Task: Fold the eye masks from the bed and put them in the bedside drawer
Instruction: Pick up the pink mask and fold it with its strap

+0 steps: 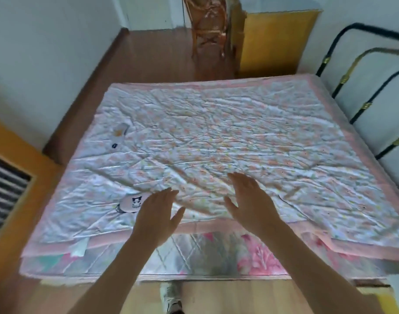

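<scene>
- A big bed (216,264) fills the middle of the view, and a wrinkly quilt (216,137) with little pink flowers and a pink edge covers it.
- The left hand (159,214) is flat and open over the near edge of the quilt. Its fingers (169,193) are spread wide and hold nothing.
- The right hand (253,198) is open too, just to the right of the left hand. Its fingers are wide apart and hold nothing.
- The two hands are near each other but do not touch.
- A pale pink eye mask (134,202) with a small black and white cartoon face lies on the quilt near the left side. It is right beside the left hand, and the hand covers its right end. I cannot tell if the hand touches it.
- A white eye mask (119,138) with a yellow spot and a dark spot lies farther away on the left side of the quilt, well apart from both hands.
- A yellow wooden cabinet (277,41) stands past the far edge of the bed.
- A brown wicker chair (208,26) stands on the dark floor, just left of that cabinet.
- A black metal bed frame (364,105) with gold bits runs along the right side.
- A white shoe (171,298) shows on the floor near the bottom.
</scene>
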